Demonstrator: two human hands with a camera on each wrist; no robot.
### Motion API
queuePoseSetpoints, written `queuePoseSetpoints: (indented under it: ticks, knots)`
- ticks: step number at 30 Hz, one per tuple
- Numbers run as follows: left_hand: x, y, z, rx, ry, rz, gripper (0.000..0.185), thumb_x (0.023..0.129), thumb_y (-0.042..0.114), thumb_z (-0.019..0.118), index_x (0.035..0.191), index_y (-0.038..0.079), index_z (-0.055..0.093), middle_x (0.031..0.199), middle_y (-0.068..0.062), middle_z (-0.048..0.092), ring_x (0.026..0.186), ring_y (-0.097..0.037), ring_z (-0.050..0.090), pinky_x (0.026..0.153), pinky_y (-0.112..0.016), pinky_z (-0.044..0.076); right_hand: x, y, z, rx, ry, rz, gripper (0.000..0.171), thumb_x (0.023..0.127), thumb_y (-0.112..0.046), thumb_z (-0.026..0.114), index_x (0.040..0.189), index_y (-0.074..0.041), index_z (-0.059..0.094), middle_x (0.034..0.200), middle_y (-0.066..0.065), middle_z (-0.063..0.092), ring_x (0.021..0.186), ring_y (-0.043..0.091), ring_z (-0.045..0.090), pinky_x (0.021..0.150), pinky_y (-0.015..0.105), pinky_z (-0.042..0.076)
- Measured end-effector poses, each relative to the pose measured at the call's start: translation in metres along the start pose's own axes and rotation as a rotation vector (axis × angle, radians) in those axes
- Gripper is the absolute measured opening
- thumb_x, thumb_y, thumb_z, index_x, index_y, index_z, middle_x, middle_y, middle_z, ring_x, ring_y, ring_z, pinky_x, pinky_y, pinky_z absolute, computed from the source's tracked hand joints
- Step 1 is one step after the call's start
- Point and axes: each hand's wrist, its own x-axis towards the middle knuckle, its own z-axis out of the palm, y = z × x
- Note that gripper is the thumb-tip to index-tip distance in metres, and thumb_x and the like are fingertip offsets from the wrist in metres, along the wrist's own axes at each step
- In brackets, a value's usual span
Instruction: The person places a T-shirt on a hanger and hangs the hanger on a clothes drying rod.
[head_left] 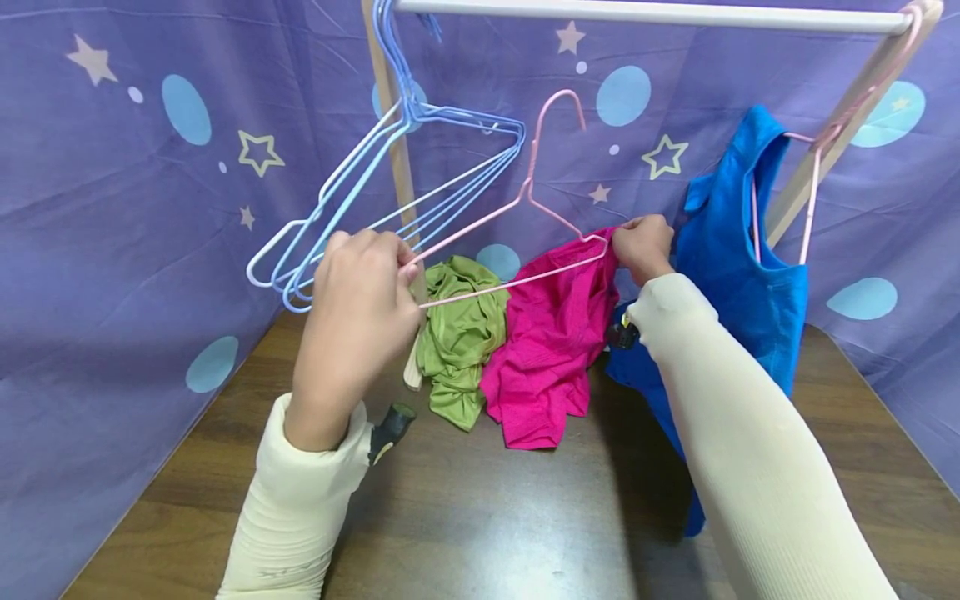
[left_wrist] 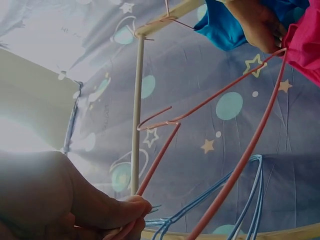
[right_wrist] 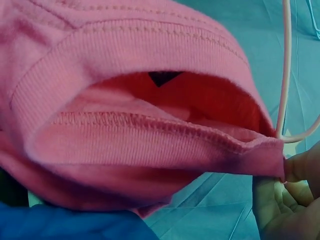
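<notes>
My left hand (head_left: 360, 287) pinches the left end of a pink wire hanger (head_left: 525, 204), held up over the table. My right hand (head_left: 641, 246) pinches the edge of a magenta top (head_left: 551, 342) against the hanger's right corner. In the left wrist view the pink hanger (left_wrist: 210, 102) runs up from my fingertips (left_wrist: 132, 210) toward the magenta top (left_wrist: 305, 42). The right wrist view shows the top's ribbed neck opening (right_wrist: 145, 125) close up, with my fingers (right_wrist: 280, 200) on its edge beside the thin hanger wire (right_wrist: 285, 75).
A green garment (head_left: 461, 333) lies crumpled on the wooden table (head_left: 487, 517). Several blue and white hangers (head_left: 390, 175) hang from the white rail (head_left: 645, 12). A blue top (head_left: 742, 258) hangs on a pink hanger at right. A purple star-print cloth (head_left: 120, 250) surrounds the table.
</notes>
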Motion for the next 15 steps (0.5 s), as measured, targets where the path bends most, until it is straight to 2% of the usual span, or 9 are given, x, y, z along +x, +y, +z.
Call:
queuePoseSetpoints:
  ticks: [5, 8, 11, 15]
  knots:
    - [-0.004, 0.004, 0.0, -0.006, 0.016, 0.018, 0.005, 0.086, -0.006, 0.066, 0.081, -0.005, 0.067, 0.077, -0.018, 0.065, 0.075, -0.039, 0.054, 0.077, -0.047, 0.04, 0.0, 0.0, 0.001, -0.011, 0.001, -0.002, 0.019, 0.09, -0.01, 0.054, 0.087, -0.001, 0.071, 0.132, 0.025, 0.054, 0.117, 0.034, 0.049, 0.061, 0.036, 0.048]
    - [-0.006, 0.009, 0.005, 0.009, 0.034, 0.043, 0.004, 0.083, -0.008, 0.064, 0.08, -0.005, 0.066, 0.076, -0.018, 0.064, 0.072, -0.039, 0.052, 0.076, -0.047, 0.04, 0.0, 0.0, 0.003, -0.038, 0.012, -0.011, 0.02, 0.091, -0.01, 0.053, 0.086, -0.002, 0.07, 0.122, 0.024, 0.058, 0.106, 0.033, 0.053, 0.057, 0.035, 0.047]
    - [-0.009, 0.013, 0.013, 0.026, 0.065, 0.064, 0.003, 0.082, -0.007, 0.064, 0.08, -0.006, 0.065, 0.075, -0.019, 0.063, 0.072, -0.04, 0.051, 0.074, -0.048, 0.04, -0.003, -0.002, 0.005, -0.072, 0.036, -0.033, 0.023, 0.091, -0.011, 0.052, 0.091, -0.001, 0.073, 0.111, 0.022, 0.062, 0.101, 0.034, 0.056, 0.063, 0.039, 0.05]
    - [-0.012, 0.019, 0.028, 0.047, 0.11, 0.067, 0.003, 0.084, -0.005, 0.065, 0.08, -0.006, 0.065, 0.074, -0.02, 0.062, 0.072, -0.041, 0.052, 0.072, -0.048, 0.041, -0.008, -0.008, 0.008, -0.113, 0.077, -0.065, 0.026, 0.091, -0.013, 0.05, 0.092, -0.001, 0.073, 0.104, 0.021, 0.067, 0.106, 0.041, 0.06, 0.083, 0.049, 0.053]
